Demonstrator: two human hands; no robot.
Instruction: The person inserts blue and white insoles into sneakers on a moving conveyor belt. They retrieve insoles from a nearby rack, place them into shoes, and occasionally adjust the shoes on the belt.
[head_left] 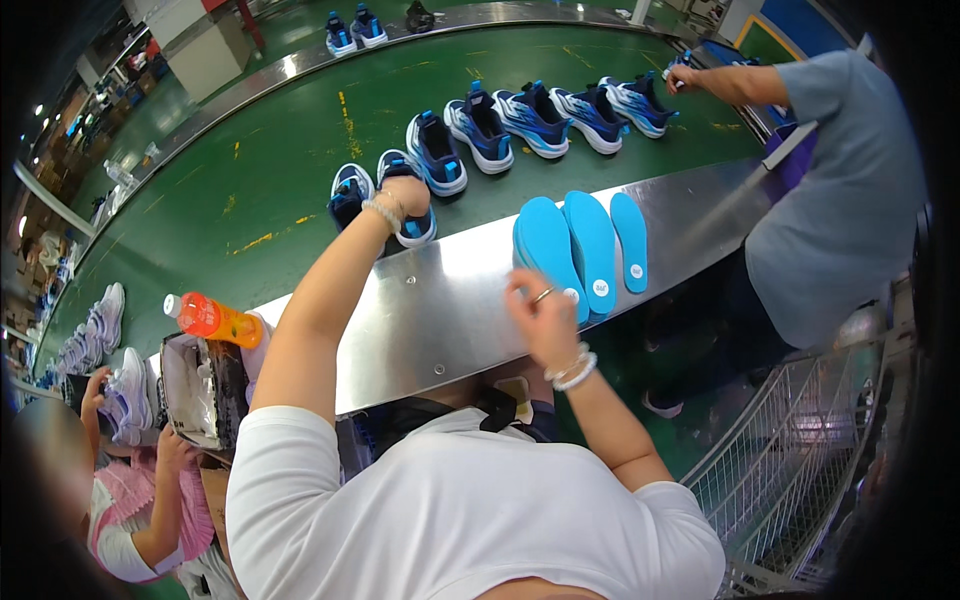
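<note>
My left hand (405, 197) reaches over a navy-and-blue sneaker (417, 228) at the belt's near edge. Its fingers are down at the shoe's opening and hidden from view. Close beside that shoe on the left stands another sneaker (350, 192). My right hand (545, 318) hovers over the steel ledge by the left insoles, blurred by motion, its fingers bent, and I cannot make out anything in them. Bright blue insoles lie on the ledge: a left stack (543, 235), a middle insole (592, 245) and a smaller one (629, 240) on the right.
Several matching sneakers (480, 128) stand in a row along the green belt (290, 150). An orange drink bottle (215, 320) and an open box (190, 390) are at my left. Co-workers stand on both sides; a wire cart (800, 440) is at lower right.
</note>
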